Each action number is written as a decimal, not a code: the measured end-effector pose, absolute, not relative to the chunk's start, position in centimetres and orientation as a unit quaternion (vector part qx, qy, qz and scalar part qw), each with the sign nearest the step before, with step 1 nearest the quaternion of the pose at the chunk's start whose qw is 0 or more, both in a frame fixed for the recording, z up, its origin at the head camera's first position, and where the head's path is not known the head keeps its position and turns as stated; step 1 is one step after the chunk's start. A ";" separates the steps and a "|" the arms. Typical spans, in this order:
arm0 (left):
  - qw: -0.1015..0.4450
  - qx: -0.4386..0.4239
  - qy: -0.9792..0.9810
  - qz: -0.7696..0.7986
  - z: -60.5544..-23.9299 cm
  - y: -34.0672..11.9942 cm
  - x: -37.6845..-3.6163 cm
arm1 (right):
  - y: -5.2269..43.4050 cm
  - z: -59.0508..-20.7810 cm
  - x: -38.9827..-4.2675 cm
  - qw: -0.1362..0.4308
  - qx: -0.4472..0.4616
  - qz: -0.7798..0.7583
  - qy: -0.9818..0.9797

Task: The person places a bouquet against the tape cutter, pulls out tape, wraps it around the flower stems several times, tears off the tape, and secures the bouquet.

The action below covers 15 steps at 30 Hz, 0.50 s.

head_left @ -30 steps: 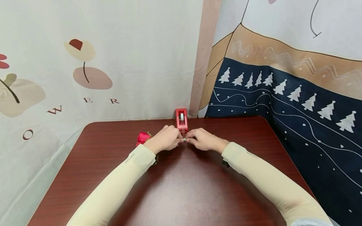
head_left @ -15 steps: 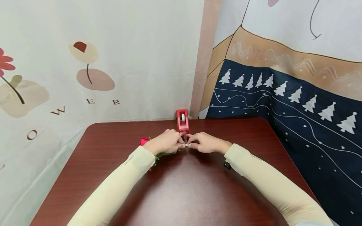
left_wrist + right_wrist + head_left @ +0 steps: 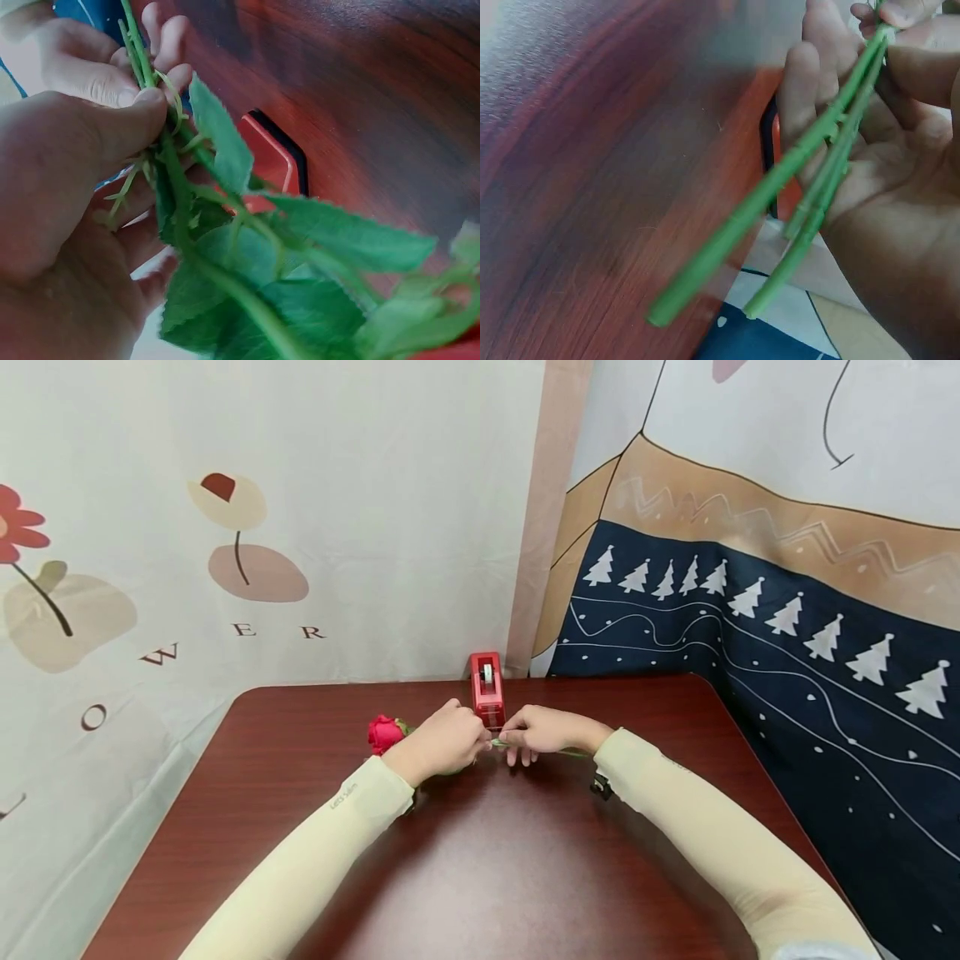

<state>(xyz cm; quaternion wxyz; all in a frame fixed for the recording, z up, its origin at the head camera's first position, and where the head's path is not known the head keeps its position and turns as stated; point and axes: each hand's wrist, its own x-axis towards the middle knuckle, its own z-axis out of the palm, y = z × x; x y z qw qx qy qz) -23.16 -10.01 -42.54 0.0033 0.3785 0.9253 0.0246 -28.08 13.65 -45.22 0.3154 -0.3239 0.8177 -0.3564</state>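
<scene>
Pinching two green stems between two hands, one rose.

The cloth backdrop on the left carries brown capital letters set in a rising curve; "O" sits lowest, near the table's left corner; "W" stands above and right of it; "E" and "R" follow further right, under the flat pinkish flower shape; together these read as the tail of a longer word, the rest being out of view. The left sleeve bears small dark lettering near the cuff, seemingly "Let's Slim", though too small to read with certainty; the right sleeve shows a similar mark, too blurred to read.
</scene>
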 end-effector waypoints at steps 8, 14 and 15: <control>-0.058 0.391 0.918 -0.007 -42.9 -10.1 -22.7 | 13.8 -45.3 -28.6 0.336 -0.305 -0.367 0.812; -0.060 0.385 0.921 0.005 -43.3 -10.2 -22.8 | 13.7 -45.4 -27.9 0.294 -0.301 -0.372 0.828; -0.059 0.383 0.922 0.007 -43.4 -10.2 -22.8 | 13.7 -45.5 -27.8 0.286 -0.302 -0.370 0.830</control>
